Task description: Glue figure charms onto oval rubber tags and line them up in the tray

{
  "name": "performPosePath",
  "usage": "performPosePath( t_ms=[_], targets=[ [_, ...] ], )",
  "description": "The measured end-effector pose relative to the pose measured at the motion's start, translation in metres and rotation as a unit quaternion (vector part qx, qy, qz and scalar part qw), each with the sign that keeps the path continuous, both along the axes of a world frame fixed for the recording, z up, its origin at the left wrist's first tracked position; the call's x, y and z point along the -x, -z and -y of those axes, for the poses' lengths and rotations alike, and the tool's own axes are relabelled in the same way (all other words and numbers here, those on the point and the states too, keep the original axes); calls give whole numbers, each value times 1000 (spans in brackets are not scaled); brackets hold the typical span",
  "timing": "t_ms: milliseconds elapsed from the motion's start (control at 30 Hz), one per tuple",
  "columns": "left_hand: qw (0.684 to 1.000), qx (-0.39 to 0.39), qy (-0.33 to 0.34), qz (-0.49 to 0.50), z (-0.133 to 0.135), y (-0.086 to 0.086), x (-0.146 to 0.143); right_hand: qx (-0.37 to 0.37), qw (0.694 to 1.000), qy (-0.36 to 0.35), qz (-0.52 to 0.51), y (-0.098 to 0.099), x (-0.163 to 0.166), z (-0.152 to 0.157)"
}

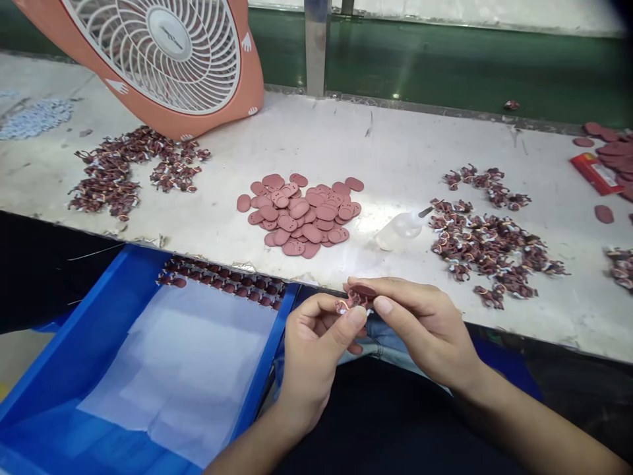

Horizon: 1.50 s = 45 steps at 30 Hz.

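Between thumb and fingers, my left hand [319, 346] pinches a small dark-red figurine [349, 301] with a bit of white and an orange band. My right hand [425, 323] is closed on a reddish-brown oval disc [362, 289], held against the figurine's upper side. Both hands meet just in front of the table edge, above my lap. Past them lies a pile of similar oval discs [301, 212], some with small holes. A translucent squeeze bottle [401, 229] with a dark thin tip rests on its side right of the pile.
Figurines lie in heaps at the right [494, 244] and left [106, 178]. An orange fan [217, 122] stands at the back left. Below the edge, a blue bin [106, 284] holds white sheets [198, 349] and rows of assembled pieces [222, 280]. A red packet [596, 173] lies far right.
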<state>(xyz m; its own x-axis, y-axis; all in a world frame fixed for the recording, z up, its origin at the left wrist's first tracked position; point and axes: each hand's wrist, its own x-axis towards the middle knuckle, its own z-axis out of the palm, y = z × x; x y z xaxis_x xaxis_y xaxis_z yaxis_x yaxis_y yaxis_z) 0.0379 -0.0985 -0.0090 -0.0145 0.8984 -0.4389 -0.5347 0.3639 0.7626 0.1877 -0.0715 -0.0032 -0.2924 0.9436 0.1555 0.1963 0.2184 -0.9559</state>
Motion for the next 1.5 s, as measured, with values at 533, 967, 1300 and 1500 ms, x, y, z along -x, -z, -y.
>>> performPosePath(
  t_ms=[533,967,1300,1500],
  targets=[
    [1000,13,7,-12,0,0,-4,-40,998,38,9,8,-1,8],
    [1000,4,5,-14,2,0,-6,-22,998,62,-21,6,3,10],
    [1000,3,-3,-16,3,-4,-8,-2,997,66,-51,7,5,13],
    [1000,2,-9,-16,3,-5,-10,8,996,67,-59,7,5,15]
  ],
)
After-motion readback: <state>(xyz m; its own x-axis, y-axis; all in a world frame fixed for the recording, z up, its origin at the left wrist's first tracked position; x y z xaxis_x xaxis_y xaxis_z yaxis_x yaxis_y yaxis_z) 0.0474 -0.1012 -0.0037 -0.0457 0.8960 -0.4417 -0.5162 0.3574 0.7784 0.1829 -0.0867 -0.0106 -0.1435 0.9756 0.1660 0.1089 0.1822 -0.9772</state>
